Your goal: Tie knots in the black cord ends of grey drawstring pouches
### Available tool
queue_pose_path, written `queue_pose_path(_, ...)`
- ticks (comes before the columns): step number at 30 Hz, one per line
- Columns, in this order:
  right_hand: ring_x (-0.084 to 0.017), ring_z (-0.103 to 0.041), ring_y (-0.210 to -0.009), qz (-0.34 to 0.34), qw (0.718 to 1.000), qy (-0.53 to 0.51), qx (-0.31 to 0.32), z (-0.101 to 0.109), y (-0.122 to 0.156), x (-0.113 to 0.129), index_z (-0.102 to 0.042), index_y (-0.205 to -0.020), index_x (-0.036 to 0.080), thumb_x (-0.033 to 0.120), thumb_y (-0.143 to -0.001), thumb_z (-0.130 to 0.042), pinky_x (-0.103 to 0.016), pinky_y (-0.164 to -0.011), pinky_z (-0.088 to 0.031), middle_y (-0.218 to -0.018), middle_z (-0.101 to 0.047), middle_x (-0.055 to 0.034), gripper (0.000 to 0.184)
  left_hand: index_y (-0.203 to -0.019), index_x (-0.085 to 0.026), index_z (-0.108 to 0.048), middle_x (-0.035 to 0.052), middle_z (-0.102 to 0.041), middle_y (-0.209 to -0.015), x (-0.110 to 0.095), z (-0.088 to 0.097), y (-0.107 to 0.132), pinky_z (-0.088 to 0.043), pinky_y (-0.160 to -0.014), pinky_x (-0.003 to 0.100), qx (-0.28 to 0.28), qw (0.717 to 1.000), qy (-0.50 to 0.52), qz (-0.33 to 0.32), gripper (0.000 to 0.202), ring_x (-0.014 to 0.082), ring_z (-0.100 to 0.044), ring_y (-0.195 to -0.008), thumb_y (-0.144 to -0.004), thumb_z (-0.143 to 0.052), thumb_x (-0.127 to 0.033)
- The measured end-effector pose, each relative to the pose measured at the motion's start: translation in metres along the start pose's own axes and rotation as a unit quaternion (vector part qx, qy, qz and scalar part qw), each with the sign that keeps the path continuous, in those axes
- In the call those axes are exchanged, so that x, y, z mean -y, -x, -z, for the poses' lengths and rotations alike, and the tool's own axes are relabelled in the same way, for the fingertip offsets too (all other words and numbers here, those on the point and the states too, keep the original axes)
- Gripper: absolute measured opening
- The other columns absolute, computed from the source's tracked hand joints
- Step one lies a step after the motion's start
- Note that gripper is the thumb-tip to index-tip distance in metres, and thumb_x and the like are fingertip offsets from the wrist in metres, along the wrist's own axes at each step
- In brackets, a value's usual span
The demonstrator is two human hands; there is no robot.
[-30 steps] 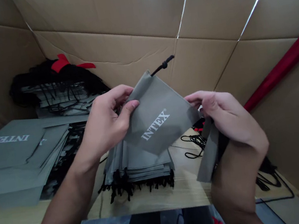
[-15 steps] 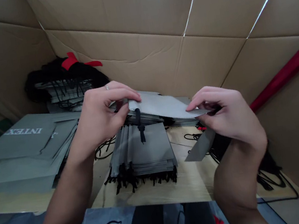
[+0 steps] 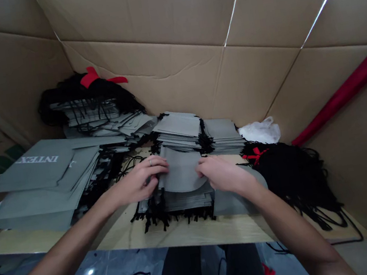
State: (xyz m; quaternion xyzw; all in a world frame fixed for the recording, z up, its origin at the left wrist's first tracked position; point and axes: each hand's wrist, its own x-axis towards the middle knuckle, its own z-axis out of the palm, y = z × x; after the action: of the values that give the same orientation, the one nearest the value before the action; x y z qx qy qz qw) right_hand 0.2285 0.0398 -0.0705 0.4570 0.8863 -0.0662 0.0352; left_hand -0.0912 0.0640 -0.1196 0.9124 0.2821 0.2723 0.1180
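Observation:
A grey paper bag lies flat over a stack of grey bags in the middle, its near edge curving up a little. My left hand, with a ring on one finger, has fingers and thumb closed at the left edge. At the right edge my right hand is closed with curled fingers on the paper. Black cord ends stick out along the near side of the stack. Under my right forearm is another grey sheet, partly hidden.
Large grey bags printed INTEX lie left. Behind are more bag stacks and a pile with black cords. At right sit a black cord bundle with a red tie and a white plastic bag. Cardboard walls enclose the table.
Both hands have come down with the raised grey bag onto the middle stack. The black cord loop that hung near my left hand no longer shows. My view has shifted slightly.

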Motion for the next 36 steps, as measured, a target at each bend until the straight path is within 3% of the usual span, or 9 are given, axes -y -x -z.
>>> queue_pose_path(4,-0.024,-0.076,-0.111,0.036,0.998,-0.051,0.029,0.000,0.015,-0.005,-0.078,-0.136,0.024,0.030,-0.088,-0.097,-0.028,-0.090,-0.054,-0.129,-0.079,-0.0083,0.052,-0.131,-0.024,-0.085,0.0118,-0.075,-0.156,-0.006,-0.007,0.012,-0.054,-0.134,0.058,0.039,0.998,0.002,0.043,0.037,0.0352,-0.069,-0.148,-0.106,-0.058,-0.027)
queue_pose_path(6,-0.023,-0.076,-0.112,0.002,0.998,-0.061,0.014,0.002,0.017,-0.014,-0.073,-0.142,0.023,0.056,-0.100,-0.087,-0.029,-0.093,-0.056,-0.129,-0.079,-0.0086,0.055,-0.135,-0.024,-0.083,0.0129,-0.072,-0.160,-0.008,-0.011,0.017,-0.049,-0.137,0.062,0.037,0.997,0.001,0.072,0.037,0.0373,-0.064,-0.153,-0.112,-0.057,-0.036)
queue_pose_path(9,-0.026,-0.077,-0.112,-0.100,0.994,-0.032,-0.006,-0.002,0.009,-0.030,-0.074,-0.131,0.014,0.048,-0.122,-0.053,-0.037,-0.097,-0.060,-0.122,-0.080,-0.0147,0.041,-0.152,-0.025,-0.074,0.0146,-0.057,-0.177,-0.006,-0.019,0.020,-0.036,-0.144,0.069,0.011,0.993,-0.001,0.119,0.047,0.0418,-0.041,-0.172,-0.116,-0.053,-0.048)
queue_pose_path(12,-0.025,-0.079,-0.115,-0.143,0.989,-0.009,0.043,-0.013,-0.003,-0.038,-0.076,-0.128,0.015,0.042,-0.116,-0.071,-0.045,-0.103,-0.066,-0.126,-0.079,-0.0112,0.031,-0.172,-0.025,-0.054,0.0151,-0.034,-0.192,-0.003,-0.026,0.021,-0.025,-0.147,0.074,-0.015,0.986,0.005,0.164,0.065,0.0443,-0.018,-0.182,-0.117,-0.050,-0.060)
queue_pose_path(20,-0.026,-0.078,-0.119,-0.166,0.982,0.022,0.089,-0.027,-0.014,-0.022,-0.075,-0.135,0.015,0.042,-0.112,-0.078,-0.047,-0.105,-0.069,-0.134,-0.078,-0.0123,0.036,-0.175,-0.025,-0.048,0.0152,-0.038,-0.190,-0.006,-0.040,0.023,-0.036,-0.146,0.066,-0.038,0.983,0.015,0.180,0.071,0.0404,-0.032,-0.179,-0.117,-0.047,-0.068)
queue_pose_path(24,-0.028,-0.077,-0.124,-0.254,0.963,0.059,0.062,-0.015,-0.023,-0.058,-0.074,-0.139,0.014,0.043,-0.112,-0.079,-0.049,-0.108,-0.068,-0.140,-0.076,-0.0147,0.040,-0.144,-0.022,-0.072,0.0173,-0.064,-0.167,-0.019,-0.021,0.012,-0.051,-0.133,0.058,-0.116,0.983,-0.010,0.145,0.049,0.0369,-0.059,-0.157,-0.116,-0.055,-0.058)
queue_pose_path(28,-0.031,-0.075,-0.132,-0.323,0.942,0.086,0.032,0.002,-0.048,-0.114,-0.072,-0.146,0.013,0.043,-0.110,-0.080,-0.052,-0.113,-0.066,-0.148,-0.072,-0.0179,0.047,-0.081,-0.021,-0.069,0.0069,-0.077,-0.099,-0.056,0.020,-0.020,-0.059,-0.097,0.038,-0.200,0.977,-0.026,0.076,0.042,0.0217,-0.072,-0.099,-0.117,-0.055,-0.037)
queue_pose_path(32,-0.030,-0.075,-0.130,-0.301,0.950,0.077,0.046,0.004,-0.076,-0.150,-0.072,-0.146,0.016,0.042,-0.111,-0.079,-0.051,-0.110,-0.067,-0.148,-0.072,-0.0150,0.044,-0.073,-0.022,-0.068,-0.0001,-0.076,-0.090,-0.105,0.059,-0.057,-0.053,-0.077,0.033,-0.298,0.954,-0.017,-0.021,0.039,0.0145,-0.069,-0.081,-0.111,-0.062,-0.020)
queue_pose_path(36,-0.029,-0.076,-0.128,-0.276,0.956,0.069,0.067,-0.007,-0.087,-0.166,-0.072,-0.145,0.016,0.042,-0.111,-0.080,-0.050,-0.108,-0.068,-0.146,-0.073,-0.0148,0.044,-0.079,-0.024,-0.072,-0.0031,-0.077,-0.090,-0.133,0.074,-0.076,-0.055,-0.076,0.035,-0.366,0.929,0.035,-0.047,0.034,0.0131,-0.072,-0.084,-0.109,-0.061,-0.013)
